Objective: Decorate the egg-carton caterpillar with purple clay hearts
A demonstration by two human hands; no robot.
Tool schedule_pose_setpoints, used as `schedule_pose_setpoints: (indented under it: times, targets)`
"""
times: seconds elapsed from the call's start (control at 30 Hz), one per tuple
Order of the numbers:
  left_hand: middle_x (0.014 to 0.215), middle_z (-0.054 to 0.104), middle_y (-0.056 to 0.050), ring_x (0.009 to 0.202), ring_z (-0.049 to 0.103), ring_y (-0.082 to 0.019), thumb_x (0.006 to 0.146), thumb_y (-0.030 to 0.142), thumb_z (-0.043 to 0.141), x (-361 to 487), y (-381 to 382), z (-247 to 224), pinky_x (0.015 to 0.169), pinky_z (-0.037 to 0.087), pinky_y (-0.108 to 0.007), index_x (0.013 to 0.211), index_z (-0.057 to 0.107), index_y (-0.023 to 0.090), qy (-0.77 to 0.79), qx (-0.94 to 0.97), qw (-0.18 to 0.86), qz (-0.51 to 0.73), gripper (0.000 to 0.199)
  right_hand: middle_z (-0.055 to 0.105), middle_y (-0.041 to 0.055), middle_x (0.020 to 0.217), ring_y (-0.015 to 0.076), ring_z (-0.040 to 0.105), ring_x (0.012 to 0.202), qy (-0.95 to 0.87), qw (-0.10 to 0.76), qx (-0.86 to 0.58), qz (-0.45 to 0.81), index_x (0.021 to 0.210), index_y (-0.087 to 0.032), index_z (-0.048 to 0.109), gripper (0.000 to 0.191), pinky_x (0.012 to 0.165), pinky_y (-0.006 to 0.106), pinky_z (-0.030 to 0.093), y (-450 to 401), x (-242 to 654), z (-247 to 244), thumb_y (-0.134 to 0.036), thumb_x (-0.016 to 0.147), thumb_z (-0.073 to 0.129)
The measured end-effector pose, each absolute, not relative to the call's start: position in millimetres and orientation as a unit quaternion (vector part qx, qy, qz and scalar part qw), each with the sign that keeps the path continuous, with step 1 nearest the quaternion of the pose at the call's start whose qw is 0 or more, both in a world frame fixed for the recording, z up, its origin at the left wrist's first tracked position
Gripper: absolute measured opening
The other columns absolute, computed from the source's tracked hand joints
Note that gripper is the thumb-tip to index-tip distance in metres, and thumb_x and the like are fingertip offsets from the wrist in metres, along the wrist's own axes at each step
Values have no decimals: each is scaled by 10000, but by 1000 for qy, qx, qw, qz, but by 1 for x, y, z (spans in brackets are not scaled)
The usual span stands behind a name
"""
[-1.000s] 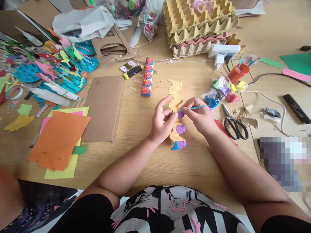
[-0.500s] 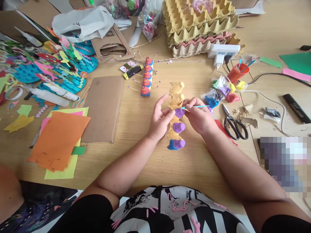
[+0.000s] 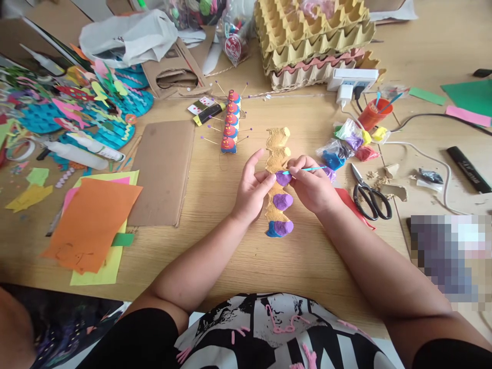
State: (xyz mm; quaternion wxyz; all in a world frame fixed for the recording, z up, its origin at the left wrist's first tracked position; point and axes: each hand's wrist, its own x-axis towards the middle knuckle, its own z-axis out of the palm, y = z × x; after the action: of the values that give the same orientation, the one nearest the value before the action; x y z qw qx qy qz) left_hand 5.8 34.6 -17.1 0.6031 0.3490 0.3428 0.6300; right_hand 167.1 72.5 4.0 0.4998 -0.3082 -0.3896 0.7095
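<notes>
- Head view: nearest, the wooden table [image 3: 269, 266] ends just in front of the person's patterned shirt [image 3: 284, 320], with wood grain showing between both forearms.
- The left hand [image 3: 249, 190] pinches the left edge of the egg-carton strip [image 3: 272, 192] between thumb and fingers, about halfway along; the strip lies straight ahead of the body, pointing away.
- The right hand [image 3: 314, 185] grasps a slim blue tool [image 3: 313, 168] like a pen. Its tip seems to meet the purple clay [image 3: 283, 178] on the middle cup, though the contact is too small to be sure.
- Left of the left forearm, orange paper [image 3: 92, 225] tops a stack of coloured sheets; a cardboard sheet [image 3: 161, 174] lies beyond, with a band of wood between it and the left hand.
- Right side is tighter: scissors [image 3: 371, 197] and a red sheet [image 3: 351, 206] sit near the right forearm, and bagged clay [image 3: 333, 160] just beyond the hand.
- Farther off, a row of five red-and-blue cups [image 3: 230, 125] stands with pins jutting sideways.
- Behind, an orange cup [image 3: 375, 114], a power strip [image 3: 353, 79] and stacked egg trays [image 3: 313, 41] block the far side.
</notes>
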Motion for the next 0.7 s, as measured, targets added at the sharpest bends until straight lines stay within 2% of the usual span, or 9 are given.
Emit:
schedule_pose_setpoints:
  times: [0.1,0.17,0.27,0.4,0.53,0.7]
  targets:
    - [854,808,35,942,824,-212,861,405,940,5,35,-15,943,608,-348,1612,513,352,340,317,627,626,865,570,-45,806,145,562,774,-336,503,-314,731,745,-255,524,496,757,307,500,74,170,5,-446,720,981]
    - [923,827,18,1044,826,-252,867,389,931,4,35,-13,979,605,-385,1628,504,371,346,287,642,621,873,513,-58,732,143,515,707,-327,504,-326,730,784,-274,521,478,714,294,478,76,172,3,-454,749,962]
    - [1113,843,0,1192,798,-283,910,366,880,1,36,-9,1014,595,-403,1605,535,418,363,240,659,614,778,437,-73,632,142,434,617,-348,498,-335,720,834,-292,560,409,642,289,421,81,174,-2,-478,812,923]
    - [1304,810,0,1321,750,-275,955,335,808,-1,37,-4,1048,590,-390,1564,580,441,377,192,672,608,659,537,-51,632,137,468,611,-373,496,-354,700,884,-274,680,382,605,285,394,84,172,-8,-582,830,901]
    - [1284,806,-18,1351,736,-281,995,280,737,0,36,1,1082,584,-414,1511,642,413,362,179,683,609,541,669,-5,755,150,589,714,-389,457,-352,718,838,-247,737,441,646,286,459,78,168,-10,-631,770,945]
    - [1170,826,-15,1319,748,-275,1036,204,636,1,35,9,1114,563,-433,1450,700,363,345,185,692,606,448,714,1,821,181,617,739,-375,404,-298,779,857,-272,763,401,705,328,542,73,166,-10,-616,760,943]
